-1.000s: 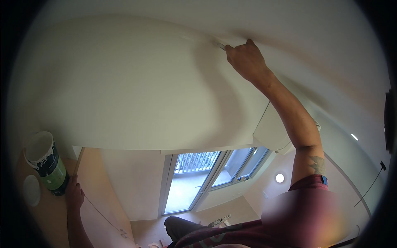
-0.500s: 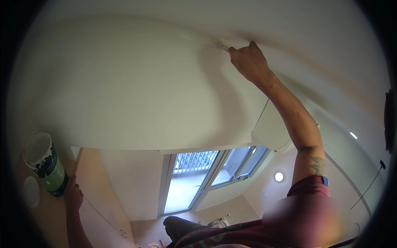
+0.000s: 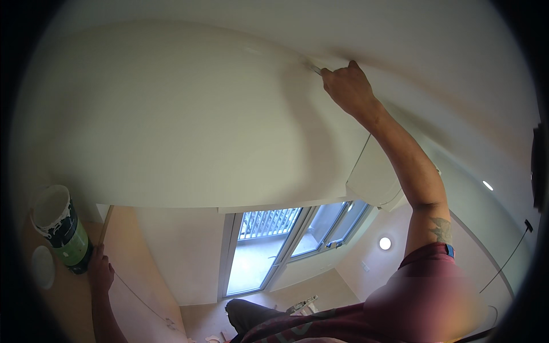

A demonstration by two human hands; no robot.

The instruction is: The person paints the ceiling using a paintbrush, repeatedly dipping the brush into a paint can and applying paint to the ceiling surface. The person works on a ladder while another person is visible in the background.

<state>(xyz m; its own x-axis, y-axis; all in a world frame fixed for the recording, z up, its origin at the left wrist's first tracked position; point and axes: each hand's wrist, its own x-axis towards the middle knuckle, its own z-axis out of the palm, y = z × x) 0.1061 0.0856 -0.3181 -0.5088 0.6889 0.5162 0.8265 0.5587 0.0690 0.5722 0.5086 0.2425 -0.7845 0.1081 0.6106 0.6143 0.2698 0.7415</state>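
My right hand [image 3: 349, 87] is raised high, closed around a paintbrush [image 3: 316, 70]. The brush tip touches the pale wall [image 3: 200, 114] where it meets the ceiling [image 3: 400, 34]; the handle is mostly hidden in my fist. At the lower left, my left hand [image 3: 101, 271] holds onto the edge of a wooden cabinet top [image 3: 103, 237], its fingers curled over it. Just beside that hand stands a paint bucket [image 3: 71, 243] with a green and dark label, no lid on it, and white paint smeared around its rim. A round white lid [image 3: 43, 267] lies next to the bucket.
A white wall-mounted box, like an air conditioner [image 3: 374, 177], hangs under my right forearm. Far below are a glass balcony door [image 3: 263, 251], a window [image 3: 331, 228] and the floor [image 3: 211, 320]. A round lit ceiling lamp [image 3: 385, 243] shows at the right.
My right hand and the brush have slid slightly to the right and down along the wall's top edge. My left hand stays in the same place beside the bucket.
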